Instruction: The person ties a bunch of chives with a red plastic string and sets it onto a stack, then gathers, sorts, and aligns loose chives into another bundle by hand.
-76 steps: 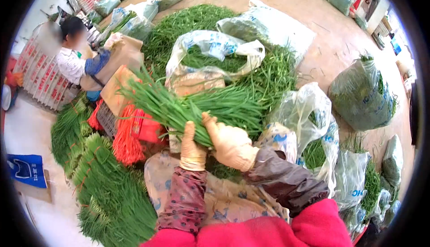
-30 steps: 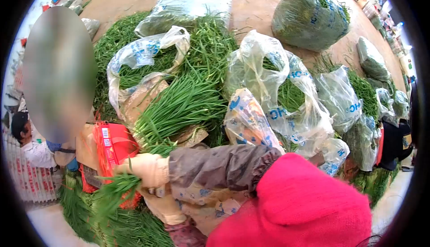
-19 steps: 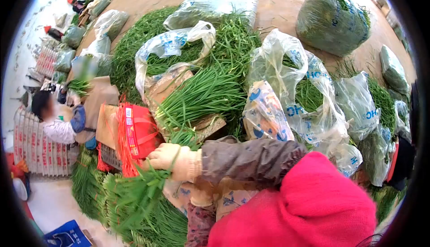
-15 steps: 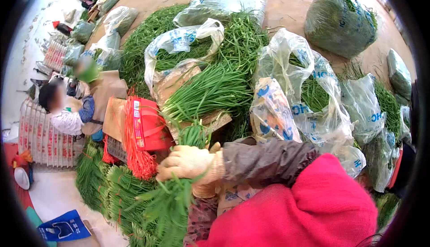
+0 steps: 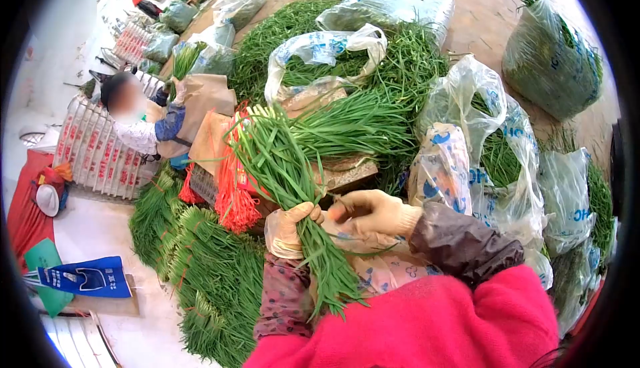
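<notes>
My left hand (image 5: 290, 229), in a pale glove, is closed around the middle of a bunch of green chives (image 5: 272, 158). The bunch slants, its pale stem ends toward the far left and its leaf tips hanging near my chest. Just right of it is my gloved right hand (image 5: 380, 212), fingers bent and apart, with nothing plainly held. Beyond my hands, loose chives (image 5: 357, 125) lie on a board (image 5: 347, 173). Red-orange strings (image 5: 237, 203) hang left of the board, partly behind the held bunch.
Tied chive bundles (image 5: 217, 268) are piled at lower left. Plastic bags of greens (image 5: 500, 141) stand at right, and a large filled bag (image 5: 553, 55) sits farther back. Another person (image 5: 137, 118) works at left beside stacked white crates (image 5: 100, 148).
The chive bunch has swung up, its stem ends now toward the far left. My right hand has come off it to the right, while my left hand holds on. The view has shifted left.
</notes>
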